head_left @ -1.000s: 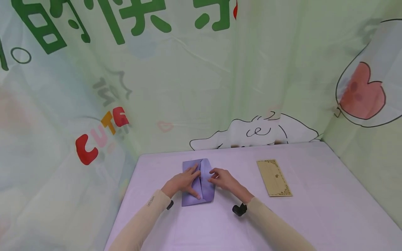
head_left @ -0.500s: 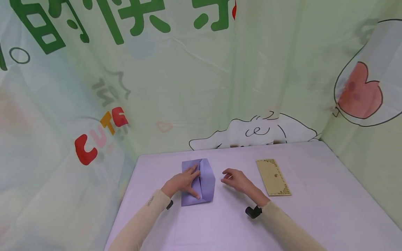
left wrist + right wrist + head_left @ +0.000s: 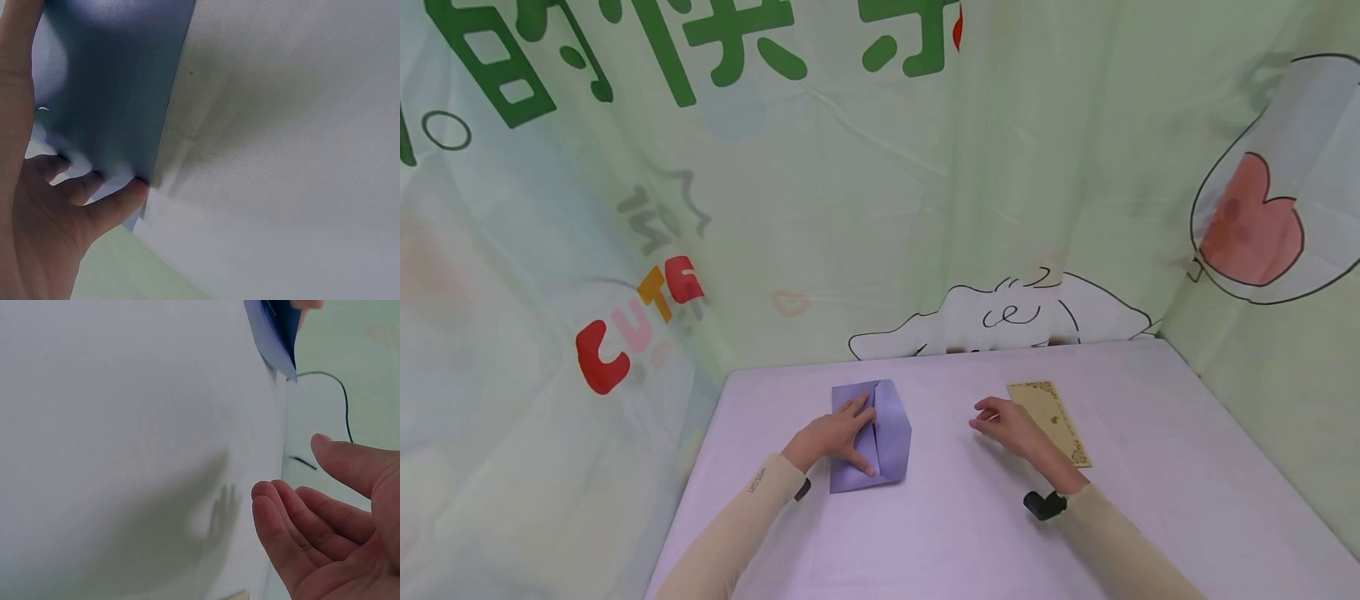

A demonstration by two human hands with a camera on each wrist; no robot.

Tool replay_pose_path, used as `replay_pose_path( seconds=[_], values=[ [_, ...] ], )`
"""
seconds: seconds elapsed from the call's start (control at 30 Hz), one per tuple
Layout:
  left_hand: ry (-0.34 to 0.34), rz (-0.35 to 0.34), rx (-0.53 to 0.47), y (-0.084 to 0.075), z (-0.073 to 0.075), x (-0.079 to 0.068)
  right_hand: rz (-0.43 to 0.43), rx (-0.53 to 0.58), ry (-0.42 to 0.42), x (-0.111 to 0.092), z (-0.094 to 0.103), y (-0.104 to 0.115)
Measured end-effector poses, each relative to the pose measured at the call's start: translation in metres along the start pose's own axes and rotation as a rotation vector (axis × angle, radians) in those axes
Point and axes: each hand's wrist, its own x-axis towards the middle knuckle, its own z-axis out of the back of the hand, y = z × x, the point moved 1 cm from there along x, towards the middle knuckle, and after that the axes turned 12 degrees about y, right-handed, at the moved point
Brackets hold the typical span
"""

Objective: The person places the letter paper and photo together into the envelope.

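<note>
A purple paper envelope [image 3: 892, 433] lies on the table, its flap on the right side standing slightly raised along a dark opening. My left hand [image 3: 838, 436] rests on the envelope with fingers and thumb spread; in the left wrist view its fingertips [image 3: 134, 187] press near the envelope's edge. My right hand [image 3: 1009, 427] is in the air to the right, holding nothing, with thumb and fingers apart and loosely bent. Partly behind that hand lies a tan card [image 3: 1049, 412] with a dark ornamental border and a small mark in its middle.
A pale lilac cloth covers the table [image 3: 925, 542]. Behind it and along both sides hangs a printed curtain [image 3: 865, 208] with green characters, coloured letters and a cartoon drawing. Each wrist wears a small black camera, the right one [image 3: 1045, 505] showing more.
My right hand has left the envelope's flap and moved right through the air, now overlapping the tan card's left side in view. The left hand has stayed on the envelope.
</note>
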Motion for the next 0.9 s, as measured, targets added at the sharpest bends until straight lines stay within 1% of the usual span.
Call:
replay_pose_path(
  seconds=[0.17,0.37,0.5,0.6,0.73,0.8,0.9],
  values=[
    [0.001,-0.002,0.001,0.000,0.000,0.000,-0.013,-0.019,-0.037,-0.009,0.015,-0.018],
    [0.005,0.008,0.006,0.001,-0.001,0.001,-0.072,-0.017,-0.061,-0.021,0.034,-0.036],
    [-0.003,-0.011,-0.004,0.001,-0.003,0.002,-0.111,-0.048,-0.088,-0.032,0.046,-0.044],
    [-0.002,-0.023,-0.012,0.001,-0.004,0.002,-0.159,-0.127,-0.113,-0.040,0.052,-0.049],
    [-0.001,-0.015,-0.003,0.001,-0.004,0.002,-0.248,-0.259,-0.128,-0.048,0.054,-0.054],
    [-0.004,-0.013,0.005,0.002,-0.004,0.002,-0.290,-0.290,-0.121,-0.049,0.053,-0.056],
    [-0.007,-0.015,0.007,0.002,-0.003,0.001,-0.341,-0.298,-0.109,-0.049,0.047,-0.059]
  ],
)
